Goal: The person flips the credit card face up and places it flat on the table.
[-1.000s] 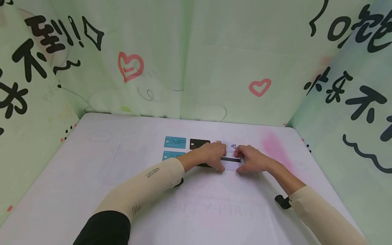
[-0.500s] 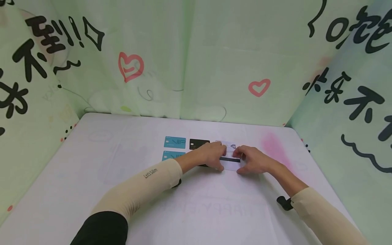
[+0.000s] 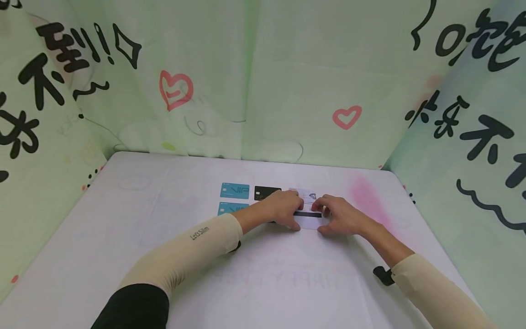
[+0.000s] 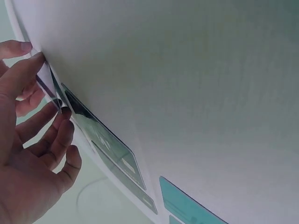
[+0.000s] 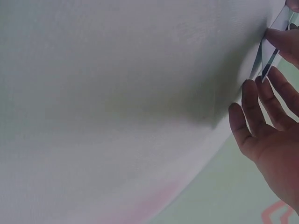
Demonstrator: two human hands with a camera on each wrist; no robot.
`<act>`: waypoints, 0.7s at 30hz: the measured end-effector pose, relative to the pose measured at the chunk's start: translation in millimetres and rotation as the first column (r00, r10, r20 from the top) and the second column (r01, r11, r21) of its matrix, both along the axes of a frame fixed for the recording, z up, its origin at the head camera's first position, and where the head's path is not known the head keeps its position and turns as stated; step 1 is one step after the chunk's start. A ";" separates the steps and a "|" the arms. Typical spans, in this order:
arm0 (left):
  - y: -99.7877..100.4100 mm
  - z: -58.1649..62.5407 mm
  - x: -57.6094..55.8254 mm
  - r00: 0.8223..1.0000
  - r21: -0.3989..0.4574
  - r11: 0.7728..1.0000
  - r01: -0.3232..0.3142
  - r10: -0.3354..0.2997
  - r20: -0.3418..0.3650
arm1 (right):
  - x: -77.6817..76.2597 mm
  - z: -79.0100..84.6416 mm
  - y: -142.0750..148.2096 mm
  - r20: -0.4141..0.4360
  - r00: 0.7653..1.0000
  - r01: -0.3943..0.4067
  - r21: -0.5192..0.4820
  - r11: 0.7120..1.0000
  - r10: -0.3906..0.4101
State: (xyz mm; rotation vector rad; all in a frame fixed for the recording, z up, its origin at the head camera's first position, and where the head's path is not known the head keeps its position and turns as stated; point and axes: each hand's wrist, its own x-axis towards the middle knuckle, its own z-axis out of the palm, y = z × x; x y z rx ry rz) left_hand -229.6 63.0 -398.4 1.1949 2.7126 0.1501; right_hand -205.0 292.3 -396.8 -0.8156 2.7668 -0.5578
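A white card with a black stripe (image 3: 308,221) is between my two hands over the far part of the table. My left hand (image 3: 286,209) pinches its left end between thumb and fingers. The right hand (image 3: 339,215) holds its right end the same way, fingers bent. In the right wrist view the white card (image 5: 274,41) is tilted, with its lower edge among the fingertips. Just behind it lies a pale card with a small dark picture (image 3: 306,195). A black card (image 3: 266,192) lies left of that; another dark card (image 4: 105,137) is mostly hidden by my left hand in the head view.
Two blue VIP cards (image 3: 235,190) lie in a column at the left of the black ones. All rest on a white cloth-covered table (image 3: 255,278). Green printed curtains (image 3: 283,82) stand close behind and at both sides.
Little differs: both hands keep their places at the white card. My right forearm has shifted slightly lower, and the right fingers a touch to the left.
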 end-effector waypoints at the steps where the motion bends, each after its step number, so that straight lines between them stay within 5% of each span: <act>1: 0.4 0.5 0.4 1.000 -0.001 1.000 0.002 -0.002 -0.008 | 0.2 0.6 0.0 0.001 1.000 -0.003 -0.003 1.000 0.003; 21: 2.2 -2.1 3.6 0.996 -0.012 1.000 0.012 -0.013 -0.084 | 4.1 4.9 -2.8 0.052 0.998 0.025 -0.029 0.999 -0.024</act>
